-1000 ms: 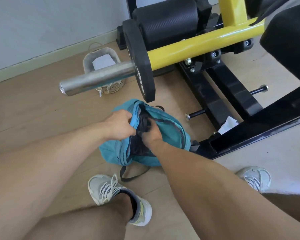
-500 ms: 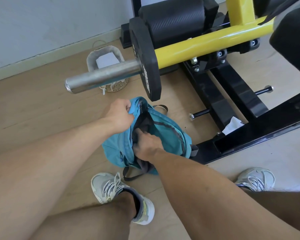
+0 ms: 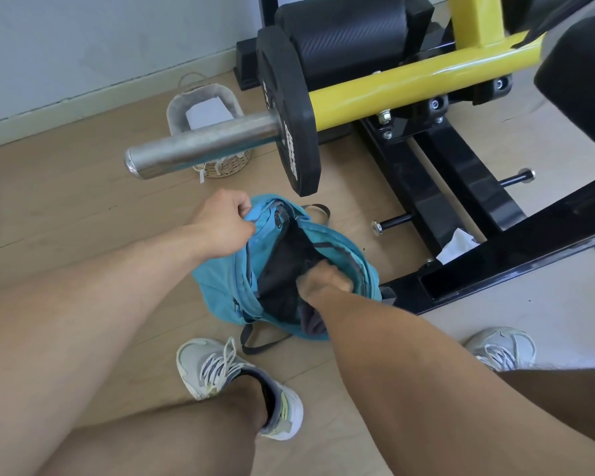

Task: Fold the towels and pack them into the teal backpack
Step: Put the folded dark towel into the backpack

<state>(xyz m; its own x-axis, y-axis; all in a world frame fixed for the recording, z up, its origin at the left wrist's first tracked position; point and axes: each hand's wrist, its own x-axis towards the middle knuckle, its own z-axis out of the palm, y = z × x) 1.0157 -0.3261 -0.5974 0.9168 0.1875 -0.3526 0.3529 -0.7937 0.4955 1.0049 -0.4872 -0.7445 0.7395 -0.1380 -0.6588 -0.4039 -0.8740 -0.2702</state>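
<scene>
There is a single view, taken from a wide-angle camera worn on the person's head. It looks forward and steeply down at the wooden floor (image 3: 66, 207), so both forearms run in from the bottom edge toward the centre of the frame. The teal backpack (image 3: 220, 286) lies near the middle, close below the lens. The person's own legs and shoes (image 3: 234, 379) fill the lower part. A yellow and black weight machine (image 3: 392, 84) crosses the upper right, and the wall's base runs along the upper left. Straight lines bow toward the edges.
</scene>
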